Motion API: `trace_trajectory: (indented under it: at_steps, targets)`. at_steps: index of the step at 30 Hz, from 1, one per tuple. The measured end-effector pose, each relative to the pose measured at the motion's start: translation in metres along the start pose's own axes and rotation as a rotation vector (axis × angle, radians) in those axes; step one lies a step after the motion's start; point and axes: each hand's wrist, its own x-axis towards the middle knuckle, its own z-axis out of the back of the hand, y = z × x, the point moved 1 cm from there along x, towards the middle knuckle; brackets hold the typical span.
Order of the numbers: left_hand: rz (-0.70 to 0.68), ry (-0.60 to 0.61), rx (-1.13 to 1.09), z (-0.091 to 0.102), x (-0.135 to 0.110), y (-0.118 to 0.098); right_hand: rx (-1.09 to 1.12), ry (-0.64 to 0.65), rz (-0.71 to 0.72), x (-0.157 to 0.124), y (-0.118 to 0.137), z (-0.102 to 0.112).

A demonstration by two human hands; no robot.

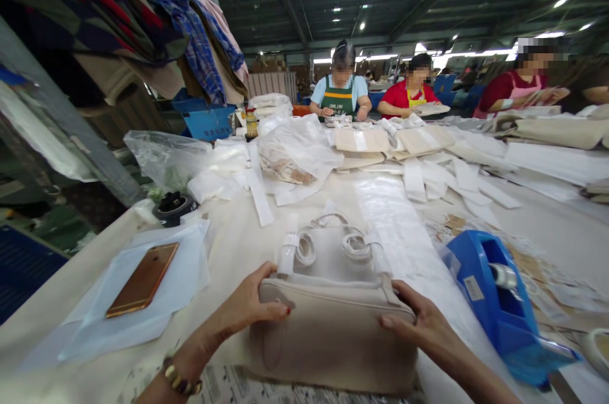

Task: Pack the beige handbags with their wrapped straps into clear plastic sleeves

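A beige handbag [333, 334] lies on the white table [228, 245] just in front of me, its handles [328, 242] wrapped in white paper and pointing away. My left hand [247, 309] grips the bag's left end, thumb on its upper edge. At the opposite end my right hand [421, 321] holds the bag, fingers curled over its top edge. Both hands are closed on it.
A blue tape dispenser [499, 302] stands right of the bag. At the left a gold phone [143, 280] lies on white sheets. Plastic bags [295, 150], paper strips and beige pieces cover the far table. Three people [342, 90] work at the far side. Clothes [200, 36] hang upper left.
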Motion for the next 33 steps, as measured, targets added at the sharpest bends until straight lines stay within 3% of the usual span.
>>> trace_trajectory:
  at_steps: [5,8,11,17,21,23,25,27,29,31,33]
  targets:
    - [0.057,-0.223,-0.069,-0.017,0.0,0.003,-0.107,-0.158,-0.045,0.01,0.016,-0.015]
    - [0.067,-0.364,-0.135,-0.024,0.001,0.007,0.028,-0.051,-0.108,0.015,0.011,-0.02]
    - [0.11,-0.374,-0.162,-0.026,0.002,0.007,0.114,0.028,-0.17,0.018,0.006,-0.023]
    - [0.092,-0.438,-0.097,-0.028,0.005,0.011,0.099,-0.113,-0.146,0.024,0.004,-0.029]
    - [0.114,-0.459,0.123,-0.026,0.005,0.016,0.211,-0.096,-0.125,0.021,0.002,-0.03]
    - [-0.006,-0.503,0.367,-0.026,0.002,0.012,0.256,-0.106,-0.12,0.017,0.003,-0.03]
    - [-0.259,-0.518,0.66,-0.033,-0.001,0.0,0.29,-0.121,-0.106,0.013,0.003,-0.029]
    - [-0.531,-0.446,0.908,-0.048,-0.001,-0.015,0.331,-0.124,-0.091,0.01,0.004,-0.029]
    - [-0.698,-0.317,1.041,-0.069,0.004,-0.029,0.368,-0.117,-0.084,0.009,0.004,-0.029]
    - [-0.74,-0.189,1.057,-0.088,0.012,-0.04,0.381,-0.113,-0.077,0.008,0.003,-0.029]
    - [-0.686,-0.143,1.037,-0.102,0.021,-0.047,0.369,-0.111,-0.058,0.007,0.004,-0.028]
